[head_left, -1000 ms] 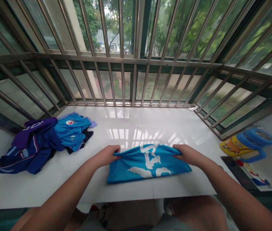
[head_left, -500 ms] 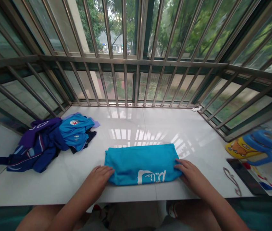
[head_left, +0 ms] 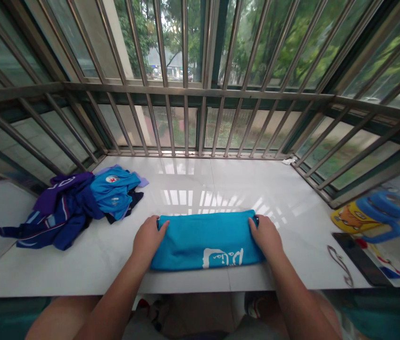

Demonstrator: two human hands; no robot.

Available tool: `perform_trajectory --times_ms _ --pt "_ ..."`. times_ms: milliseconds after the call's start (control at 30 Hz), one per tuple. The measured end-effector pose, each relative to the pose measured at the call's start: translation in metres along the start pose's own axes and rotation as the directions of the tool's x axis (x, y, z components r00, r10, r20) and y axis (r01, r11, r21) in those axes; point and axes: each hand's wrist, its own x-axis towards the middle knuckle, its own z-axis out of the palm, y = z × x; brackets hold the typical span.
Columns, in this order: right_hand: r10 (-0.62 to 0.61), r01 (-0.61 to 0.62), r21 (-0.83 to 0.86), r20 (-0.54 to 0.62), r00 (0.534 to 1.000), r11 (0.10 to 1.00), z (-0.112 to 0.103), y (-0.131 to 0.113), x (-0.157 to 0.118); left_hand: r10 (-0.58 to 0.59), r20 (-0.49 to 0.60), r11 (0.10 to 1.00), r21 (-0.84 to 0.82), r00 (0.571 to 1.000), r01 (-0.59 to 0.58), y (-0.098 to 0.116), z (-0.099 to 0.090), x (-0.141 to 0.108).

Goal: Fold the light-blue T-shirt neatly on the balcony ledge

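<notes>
A turquoise shirt (head_left: 193, 238), folded into a wide flat rectangle with white lettering near its front edge, lies on the white ledge before me. My left hand (head_left: 149, 238) grips its far left corner, thumb on top and the other fingers behind or under the cloth. At the far right corner my right hand (head_left: 266, 236) pinches the fabric the same way. The fingertips of both hands are partly hidden by the cloth and hands.
Crumpled clothes (head_left: 76, 203) in purple, navy and blue lie at the left. On the right stand a yellow and blue bottle (head_left: 366, 215), a dark phone (head_left: 361, 259) and a thin cord (head_left: 340, 265). Metal bars (head_left: 200, 89) border the ledge (head_left: 179, 184) at the back.
Both hands have moved from the shirt's sides to its far corners and closed on the cloth there. The shirt still lies flat in nearly the same place.
</notes>
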Motion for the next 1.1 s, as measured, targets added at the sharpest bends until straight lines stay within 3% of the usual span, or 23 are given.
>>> perform_trajectory --times_ms 167,300,533,733,900,1000,1100 --pt "0.181 -0.181 0.007 0.026 0.983 0.983 0.0 -0.011 0.022 -0.1 0.062 0.985 -0.132 0.993 0.107 -0.016 0.011 0.021" --pt "0.236 -0.237 0.015 0.06 0.97 0.971 -0.001 -0.01 0.028 -0.179 0.069 0.944 -0.27 0.981 0.191 -0.033 0.014 0.024" --pt "0.201 -0.2 -0.077 0.005 0.98 0.977 -0.005 -0.012 0.01 -0.179 0.001 0.94 -0.294 0.984 0.171 -0.037 0.012 0.025" --pt "0.184 -0.164 -0.157 0.129 0.974 0.974 0.0 -0.014 -0.014 -0.18 -0.052 0.929 -0.337 0.982 0.153 -0.045 0.016 0.015" --pt "0.113 -0.104 -0.054 0.215 0.97 0.993 -0.006 -0.007 0.003 -0.129 -0.012 0.913 -0.392 0.992 0.114 -0.047 0.016 0.022" --pt "0.108 -0.104 -0.03 0.185 0.977 0.994 -0.021 0.001 0.016 -0.138 0.002 0.844 -0.524 0.99 0.118 -0.044 0.014 0.027" --pt "0.084 -0.087 0.027 0.11 0.99 0.996 -0.044 -0.005 0.018 -0.179 0.062 0.687 -0.707 0.982 0.17 -0.039 0.011 0.024"
